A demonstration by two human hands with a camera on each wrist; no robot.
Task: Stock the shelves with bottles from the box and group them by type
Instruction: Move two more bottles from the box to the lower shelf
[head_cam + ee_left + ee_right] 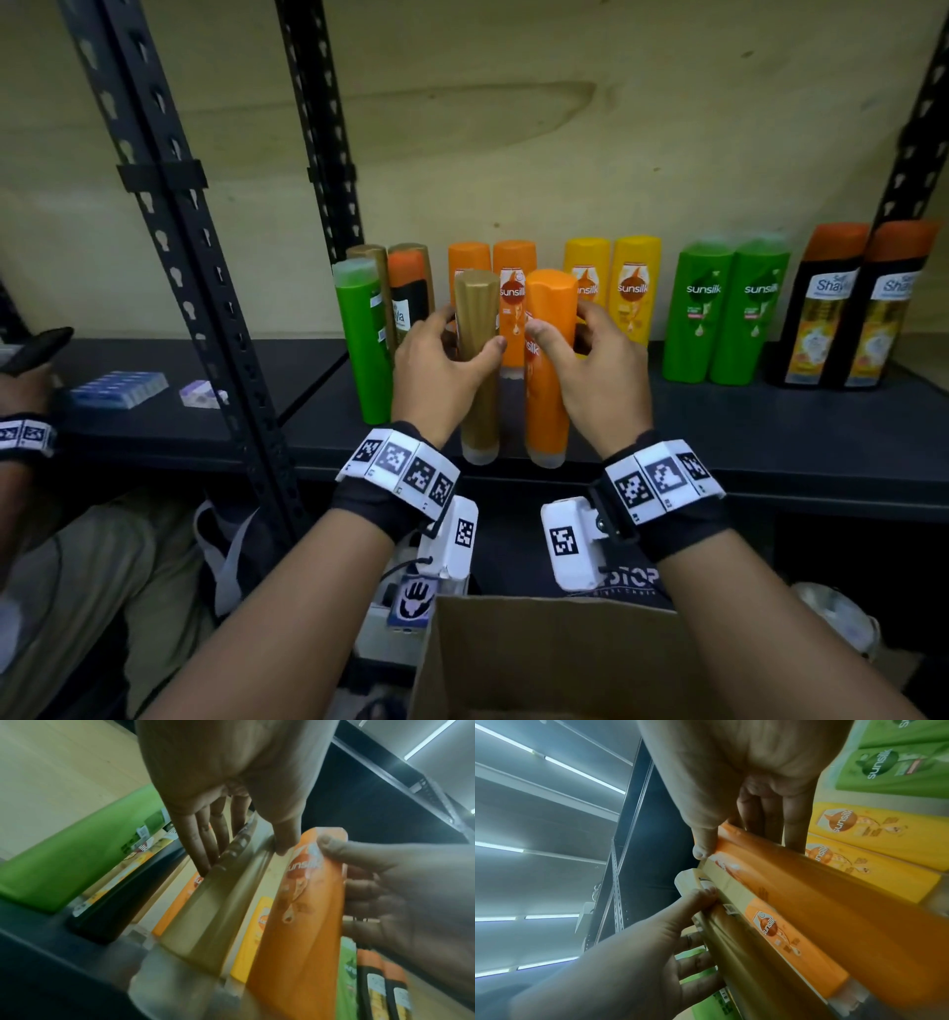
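My left hand (445,345) grips a gold bottle (478,380) near its top; the same gold bottle (205,914) shows in the left wrist view with fingers (203,850) and thumb round it. My right hand (590,354) grips an orange Sunsilk bottle (548,390), seen again as the orange bottle (834,902) in the right wrist view. Both bottles stand side by side at the front edge of the dark shelf (719,431). Behind them stand two orange Sunsilk bottles (515,277).
Along the back stand a green bottle (362,334), black-and-gold bottles (408,288), yellow bottles (636,288), green Sunsilk bottles (726,308) and black Shayla bottles (852,303). An open cardboard box (554,663) lies below. Black slotted uprights (169,226) stand left. Another person's arm (25,437) is far left.
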